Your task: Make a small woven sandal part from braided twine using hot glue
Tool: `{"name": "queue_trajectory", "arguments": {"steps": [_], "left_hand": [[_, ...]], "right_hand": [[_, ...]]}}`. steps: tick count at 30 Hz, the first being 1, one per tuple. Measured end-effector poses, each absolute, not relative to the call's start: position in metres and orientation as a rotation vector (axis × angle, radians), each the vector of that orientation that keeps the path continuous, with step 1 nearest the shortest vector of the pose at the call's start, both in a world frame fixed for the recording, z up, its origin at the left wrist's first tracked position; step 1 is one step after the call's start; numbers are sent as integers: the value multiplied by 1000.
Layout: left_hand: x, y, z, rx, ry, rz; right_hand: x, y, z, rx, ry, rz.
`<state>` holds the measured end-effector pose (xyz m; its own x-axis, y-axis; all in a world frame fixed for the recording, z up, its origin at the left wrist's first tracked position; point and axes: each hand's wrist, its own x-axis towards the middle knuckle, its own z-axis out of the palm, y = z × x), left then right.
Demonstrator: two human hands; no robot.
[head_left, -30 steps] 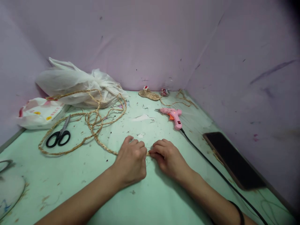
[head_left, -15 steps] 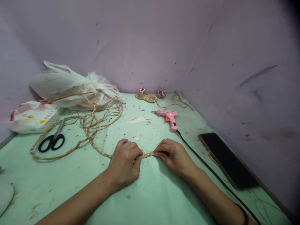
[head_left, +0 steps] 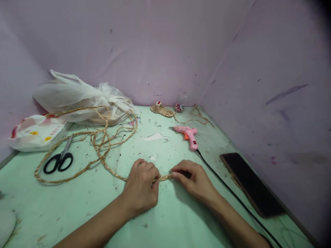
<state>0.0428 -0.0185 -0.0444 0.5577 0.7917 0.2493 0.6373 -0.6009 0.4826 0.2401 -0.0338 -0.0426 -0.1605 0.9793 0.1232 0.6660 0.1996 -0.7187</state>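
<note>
A braided straw cord [head_left: 113, 174] runs from a loose tangle on the left into my left hand [head_left: 143, 186], whose fingers are closed around it. A short piece of the cord shows between my two hands. Its end meets the thumb and fingertips of my right hand [head_left: 192, 177], which pinch it. Beyond my right hand lies a pink glue gun [head_left: 190, 134], its nozzle pointing left and its black cable [head_left: 219, 175] passing beside my right forearm. Black-handled scissors [head_left: 60, 158] rest inside a loop of the cord.
A white plastic bag [head_left: 85, 96] and a white-and-red packet [head_left: 38, 132] stand at the back left. Against the far wall are a small woven sole [head_left: 162, 110] with beads and a beaded bundle [head_left: 179, 107]. A dark phone [head_left: 252, 184] lies along the right edge.
The whole view has shifted slightly, so everything sits a little lower. My right hand's fingers have parted a bit more, with the cord end still at its fingertips. My left hand keeps its hold.
</note>
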Motion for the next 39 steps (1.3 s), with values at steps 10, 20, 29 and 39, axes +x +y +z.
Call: {"name": "queue_trajectory", "arguments": {"steps": [10,20,29,39], "left_hand": [[42,-16,-44,2355,1175,659],[24,-18,-46,2345,1052,688],[25,-16,-48,2424,1038,732],[28,-18,-45,2542,1085,836]], "right_hand": [[237,-31,-42,-1574,-2150,548],[248,-32,-47,-1478,-1851,739],[222,-43,-50,-1383,-1477,802],[199,-45,-34,-1260,-1208,974]]}}
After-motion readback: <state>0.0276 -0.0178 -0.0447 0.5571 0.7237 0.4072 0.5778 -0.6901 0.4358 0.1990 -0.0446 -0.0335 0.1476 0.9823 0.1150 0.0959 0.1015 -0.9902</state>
